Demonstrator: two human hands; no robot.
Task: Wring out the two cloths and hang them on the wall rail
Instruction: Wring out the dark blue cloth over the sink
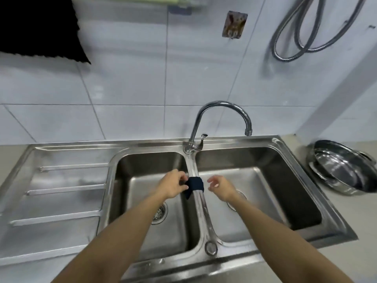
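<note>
A small dark blue cloth (196,184) lies draped over the divider between the two basins of the steel sink (271,144). My left hand (173,185) pinches the cloth's left end over the left basin. My right hand (221,186) hovers just right of the cloth over the right basin, fingers spread, holding nothing. A black cloth (38,27) hangs on the wall at the top left, under a pale green rail (142,0) that runs along the top edge.
The chrome tap (222,117) arches over the right basin. A drainboard (61,190) lies left of the basins. Stacked steel bowls (342,170) sit on the counter at right. A metal hose (318,27) loops on the tiled wall.
</note>
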